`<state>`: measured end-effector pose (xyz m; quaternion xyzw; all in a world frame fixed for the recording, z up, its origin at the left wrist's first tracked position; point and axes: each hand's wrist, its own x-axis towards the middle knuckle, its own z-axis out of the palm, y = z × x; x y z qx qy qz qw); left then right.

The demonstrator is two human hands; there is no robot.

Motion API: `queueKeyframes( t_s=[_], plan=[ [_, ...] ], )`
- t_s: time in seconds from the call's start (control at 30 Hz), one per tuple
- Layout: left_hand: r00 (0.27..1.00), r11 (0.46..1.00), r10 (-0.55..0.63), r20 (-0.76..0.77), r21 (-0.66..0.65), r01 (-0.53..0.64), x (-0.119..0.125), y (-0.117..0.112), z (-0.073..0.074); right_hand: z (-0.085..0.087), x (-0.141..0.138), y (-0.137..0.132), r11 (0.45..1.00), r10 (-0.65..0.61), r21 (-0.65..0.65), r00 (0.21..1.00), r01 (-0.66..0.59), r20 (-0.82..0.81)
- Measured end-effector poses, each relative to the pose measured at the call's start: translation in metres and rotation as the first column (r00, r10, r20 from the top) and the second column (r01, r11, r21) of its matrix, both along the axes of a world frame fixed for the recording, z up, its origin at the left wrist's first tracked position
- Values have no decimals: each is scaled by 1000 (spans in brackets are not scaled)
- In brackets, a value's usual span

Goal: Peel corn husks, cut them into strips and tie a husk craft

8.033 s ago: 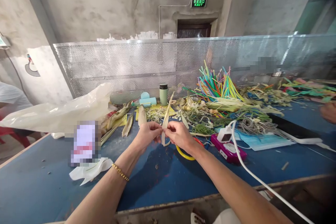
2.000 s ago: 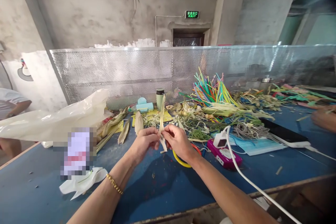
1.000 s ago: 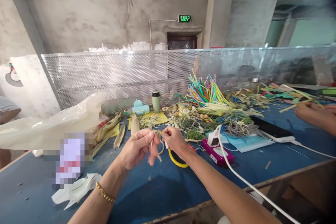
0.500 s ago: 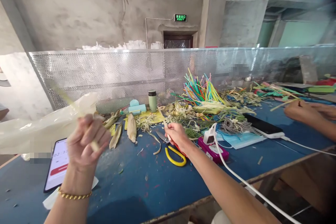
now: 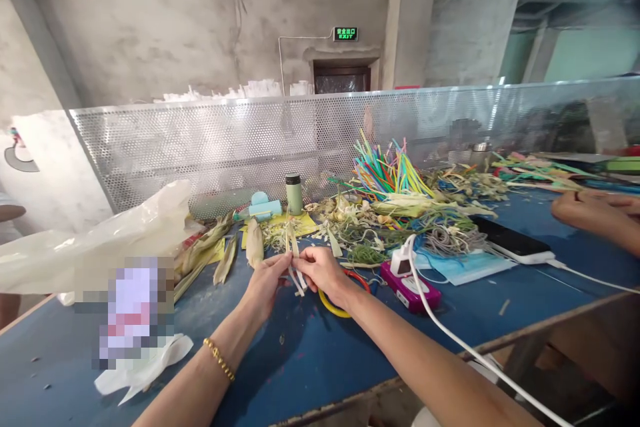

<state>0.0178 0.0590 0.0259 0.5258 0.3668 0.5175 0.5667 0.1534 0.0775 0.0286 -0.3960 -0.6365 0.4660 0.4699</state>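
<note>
My left hand [image 5: 264, 282] and my right hand [image 5: 320, 268] meet over the blue table [image 5: 310, 360], both pinched on thin pale husk strips [image 5: 294, 259]. The strips stick up between my fingertips and hang a little below them. A gold bracelet sits on my left wrist. Yellow-handled scissors [image 5: 336, 305] lie on the table just under my right hand.
Dried husks [image 5: 253, 243] lie behind my hands. A heap of husk scraps and coloured strips [image 5: 395, 177] fills the back right. A purple device [image 5: 410, 283] with a white cable, a phone [image 5: 513, 239], a green flask [image 5: 293, 192], a plastic bag [image 5: 95, 240]. Another person's hand [image 5: 585, 210] at the right.
Half a second ago my left hand was raised to the left, away from my right. It has come back down and both hands now pinch the husk strips together.
</note>
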Motion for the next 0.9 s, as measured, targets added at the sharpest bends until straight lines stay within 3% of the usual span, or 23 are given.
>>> queueKeyframes(
  t_s=[0.2, 0.53, 0.67, 0.73, 0.83, 0.9],
  plan=[
    [996, 999, -21, 90, -34, 24, 1, -1, 3, 0, 2, 1, 999, 45, 24, 996, -47, 81],
    [995, 998, -2, 98, -59, 8, 1, 1, -2, 1, 4, -2, 999, 13, 38, 992, -18, 128],
    [987, 999, 15, 157, -49, -7, -3, 6, -5, 2, 6, -3, 990, 93, 78, 967, -114, 236],
    [988, 999, 35, 147, -34, -30, -5, 9, -6, 5, 9, -1, 988, 35, 133, 953, -78, 302],
    [993, 995, 101, 54, -17, -100, -4, 8, -4, 10, 15, 5, 947, -186, 306, 946, 100, 264],
    [998, 998, 55, -40, -6, -55, -1, 4, -3, 11, 18, 9, 945, -176, 307, 966, 112, 190]
  ],
)
